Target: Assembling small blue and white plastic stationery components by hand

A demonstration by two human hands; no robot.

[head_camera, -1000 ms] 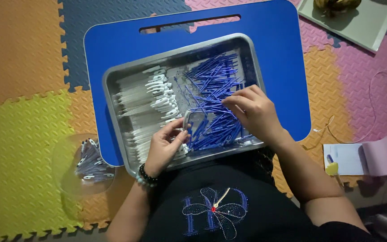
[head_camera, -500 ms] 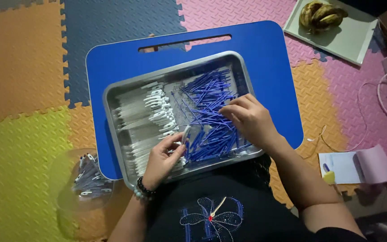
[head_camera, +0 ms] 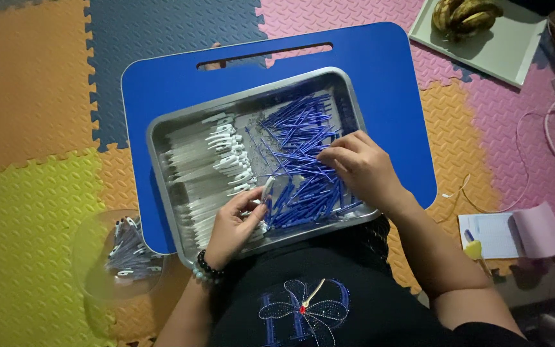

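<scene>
A metal tray [head_camera: 162, 132] rests on a blue lap board [head_camera: 380, 71]. Its left half holds several white pen barrels [head_camera: 194, 167] with clips, its right half a heap of thin blue refills [head_camera: 297, 138]. My left hand [head_camera: 232, 225] grips one white pen barrel [head_camera: 267, 188] upright at the tray's near edge. My right hand [head_camera: 358, 168] lies on the blue heap, its fingertips pinching at a blue refill [head_camera: 309, 157].
A clear plastic bowl [head_camera: 97, 283] with several assembled pens sits on the foam floor mats at lower left. A pale tray with bananas [head_camera: 467, 16] is at upper right. A notepad [head_camera: 493, 234] and white cables [head_camera: 537, 141] lie at right.
The view has shifted, so the tray sits lower in frame. My right hand has moved slightly left over the blue refills. My left hand keeps hold of the white barrel.
</scene>
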